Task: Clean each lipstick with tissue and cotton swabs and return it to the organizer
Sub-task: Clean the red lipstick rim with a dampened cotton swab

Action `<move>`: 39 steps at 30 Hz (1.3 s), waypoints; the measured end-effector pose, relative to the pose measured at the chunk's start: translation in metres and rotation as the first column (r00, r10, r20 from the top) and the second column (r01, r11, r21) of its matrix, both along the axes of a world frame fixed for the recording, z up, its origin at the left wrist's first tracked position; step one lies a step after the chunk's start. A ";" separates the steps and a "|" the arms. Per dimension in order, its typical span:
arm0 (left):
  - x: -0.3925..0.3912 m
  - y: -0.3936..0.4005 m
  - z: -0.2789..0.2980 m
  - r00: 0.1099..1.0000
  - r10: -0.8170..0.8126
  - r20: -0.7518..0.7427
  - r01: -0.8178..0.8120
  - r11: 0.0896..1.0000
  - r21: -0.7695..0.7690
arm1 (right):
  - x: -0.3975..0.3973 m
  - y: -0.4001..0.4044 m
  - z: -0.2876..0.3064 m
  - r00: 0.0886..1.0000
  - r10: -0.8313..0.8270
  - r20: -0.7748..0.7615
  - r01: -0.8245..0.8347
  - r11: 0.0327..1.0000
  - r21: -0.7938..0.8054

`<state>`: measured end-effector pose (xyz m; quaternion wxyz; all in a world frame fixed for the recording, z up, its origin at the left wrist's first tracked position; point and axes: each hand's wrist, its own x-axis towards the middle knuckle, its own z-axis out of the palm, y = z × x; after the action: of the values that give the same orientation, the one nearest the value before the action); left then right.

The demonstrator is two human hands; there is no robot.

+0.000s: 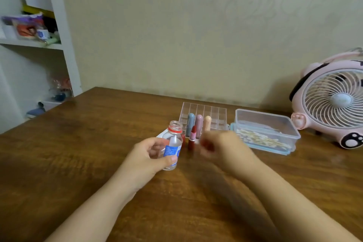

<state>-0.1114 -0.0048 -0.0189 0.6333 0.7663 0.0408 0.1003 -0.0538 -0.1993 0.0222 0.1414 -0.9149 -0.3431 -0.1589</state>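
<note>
Uncapped bottle [172,144] held, ready for a cotton swab [257,137].
Left hand [146,158] grips it; blurred right hand [218,144] curls round something red, perhaps its cap.

This is a room in a home, most likely a bedroom or a small private corner. The wall [176,35] carries pale cream wallpaper with a faint embossed swirl pattern, a domestic finish. At the left stands a white shelf unit [59,31] crowded with personal odds and ends: small boxes, colourful packets and trinkets, too blurred to name singly. A brown wooden worktop [88,153] sits against the wall, and on its right end stands a pink desk fan [334,102] shaped like a cartoon animal with paw prints. A clear acrylic lipstick organizer [204,116] and a plastic box of cotton swabs [265,131] add a dressing-table feel.
</note>
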 end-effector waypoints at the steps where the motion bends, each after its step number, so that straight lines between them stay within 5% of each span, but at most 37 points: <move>1: 0.001 -0.003 0.002 1.000 -0.001 0.008 0.001 1.000 0.028 | -0.003 -0.007 0.009 0.998 -0.056 -0.025 0.060 0.968 0.242; 3: 0.004 -0.010 0.005 1.000 -0.007 0.027 0.005 0.997 0.078 | -0.011 -0.021 0.028 0.984 -0.001 -0.181 0.116 0.768 0.630; 6: 0.010 -0.018 0.008 0.998 -0.015 0.066 0.006 0.989 0.147 | -0.021 -0.033 0.047 0.941 0.178 -0.287 0.105 0.654 0.750; 11: 0.011 -0.030 0.013 0.994 -0.032 0.100 -0.003 0.942 0.335 | -0.022 -0.045 0.047 0.900 0.183 -0.395 0.108 0.785 0.610; 17: 0.005 -0.038 0.024 0.984 -0.045 0.174 -0.050 0.861 0.506 | -0.015 -0.055 0.043 0.927 -0.026 -0.374 0.129 0.958 0.255; 26: 0.001 -0.042 0.039 0.974 -0.089 0.207 -0.046 0.820 0.570 | -0.017 -0.053 0.047 0.988 -0.073 -0.136 0.079 0.996 0.038; 39: -0.004 -0.043 0.042 0.974 -0.093 0.207 -0.050 0.802 0.595 | -0.020 -0.047 0.051 0.999 -0.002 -0.034 0.000 0.999 -0.037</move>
<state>-0.1150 -0.0482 0.0227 0.3616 0.9104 -0.0738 0.1873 -0.0737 -0.2462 0.0735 0.1301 -0.9201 -0.3431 -0.1370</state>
